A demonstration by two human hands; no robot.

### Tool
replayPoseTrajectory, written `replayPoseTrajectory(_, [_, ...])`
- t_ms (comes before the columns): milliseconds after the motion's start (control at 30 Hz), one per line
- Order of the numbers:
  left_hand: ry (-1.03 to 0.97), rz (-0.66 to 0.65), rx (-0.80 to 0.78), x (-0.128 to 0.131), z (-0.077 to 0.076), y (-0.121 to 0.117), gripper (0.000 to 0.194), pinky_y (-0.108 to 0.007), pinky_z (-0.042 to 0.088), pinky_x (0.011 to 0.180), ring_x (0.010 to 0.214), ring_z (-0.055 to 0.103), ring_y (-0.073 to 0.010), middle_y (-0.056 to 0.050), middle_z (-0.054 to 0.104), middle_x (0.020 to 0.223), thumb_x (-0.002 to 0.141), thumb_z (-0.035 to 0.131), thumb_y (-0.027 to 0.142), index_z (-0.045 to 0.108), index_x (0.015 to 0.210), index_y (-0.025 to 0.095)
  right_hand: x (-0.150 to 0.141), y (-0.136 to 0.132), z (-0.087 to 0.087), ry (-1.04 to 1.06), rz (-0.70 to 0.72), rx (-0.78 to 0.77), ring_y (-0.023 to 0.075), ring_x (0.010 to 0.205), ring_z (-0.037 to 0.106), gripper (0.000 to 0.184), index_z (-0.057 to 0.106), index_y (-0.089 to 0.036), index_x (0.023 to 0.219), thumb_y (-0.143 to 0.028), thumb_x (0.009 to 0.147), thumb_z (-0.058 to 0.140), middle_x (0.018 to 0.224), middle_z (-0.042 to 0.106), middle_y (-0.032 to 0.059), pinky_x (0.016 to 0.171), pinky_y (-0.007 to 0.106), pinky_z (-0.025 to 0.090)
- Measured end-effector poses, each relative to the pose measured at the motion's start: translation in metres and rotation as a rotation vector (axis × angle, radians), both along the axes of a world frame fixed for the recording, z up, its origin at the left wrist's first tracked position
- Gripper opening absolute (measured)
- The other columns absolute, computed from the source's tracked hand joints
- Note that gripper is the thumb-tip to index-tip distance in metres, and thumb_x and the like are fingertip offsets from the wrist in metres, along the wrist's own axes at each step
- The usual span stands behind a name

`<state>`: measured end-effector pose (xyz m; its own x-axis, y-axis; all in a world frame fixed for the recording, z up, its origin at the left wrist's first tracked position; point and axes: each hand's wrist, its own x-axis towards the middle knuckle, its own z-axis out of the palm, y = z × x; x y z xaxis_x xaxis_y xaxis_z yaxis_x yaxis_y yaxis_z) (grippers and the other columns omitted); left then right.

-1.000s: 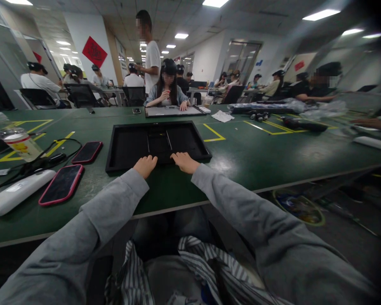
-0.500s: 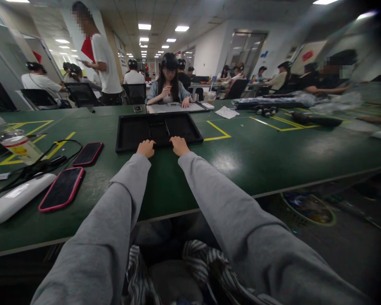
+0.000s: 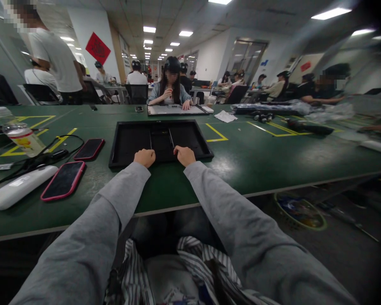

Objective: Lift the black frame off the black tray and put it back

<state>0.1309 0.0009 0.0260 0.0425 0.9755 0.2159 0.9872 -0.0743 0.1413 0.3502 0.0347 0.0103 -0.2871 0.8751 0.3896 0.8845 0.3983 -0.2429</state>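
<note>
A shallow black rectangular tray (image 3: pixel 130 140) lies on the green table in front of me, its inside split by two thin upright strips. My left hand (image 3: pixel 145 157) is closed over the tray's near wall, left of the middle, fingers curled inward. Closed on the same wall, right of the middle, is my right hand (image 3: pixel 184 156). The fingertips of both hands are partly hidden. Each hand sits close to the near end of one strip.
Two phones in pink cases (image 3: pixel 63 181), a white oblong device (image 3: pixel 20 186), cables and a bottle (image 3: pixel 27 140) lie to the left. Across the table a person works at a pale panel (image 3: pixel 174 109). A crumpled tissue (image 3: pixel 225 116) and plastic wrap (image 3: pixel 333 111) lie right.
The black tray has come nearer to me with both hands on its near wall. My fingers are curled in more. A standing person at the back has moved left.
</note>
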Motion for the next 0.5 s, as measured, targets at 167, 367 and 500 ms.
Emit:
replayPoseTrajectory(167, [-0.078,0.191,0.427,-0.043,0.024,-0.001,0.041,-0.053,0.027,0.107,0.127,0.046,-0.0298,-0.013,0.058,0.131,0.089,0.037,0.024,0.062,0.121,0.020,0.043,0.017,0.015,0.189,-0.235,0.289,0.0263,0.123,0.045,0.046,0.054,-0.018,0.130,-0.013,0.086,0.039,0.130,0.057,0.0130,0.102,0.043,0.034])
replayPoseTrajectory(367, [-0.196,0.531,0.115,-0.126,0.006,0.012,0.061,-0.065,0.027,0.102,0.136,0.032,-0.0414,-0.026,0.040,0.145,0.087,0.045,0.048,0.046,0.135,0.010,0.114,0.039,-0.001,0.274,-0.497,-0.130,0.0311,0.123,0.050,0.056,0.038,-0.021,0.145,-0.036,0.092,0.044,0.135,0.054,0.0159,0.101,0.049,0.038])
replayPoseTrajectory(500, [-0.203,0.513,-0.061,-0.146,-0.014,0.022,0.051,-0.063,0.032,0.100,0.128,0.045,-0.0393,-0.026,0.054,0.132,0.091,0.035,0.043,0.052,0.126,0.010,0.120,0.047,-0.011,0.237,-0.448,-0.275,0.0277,0.119,0.056,0.055,0.036,-0.021,0.147,-0.028,0.093,0.042,0.131,0.059,0.0142,0.101,0.044,0.041])
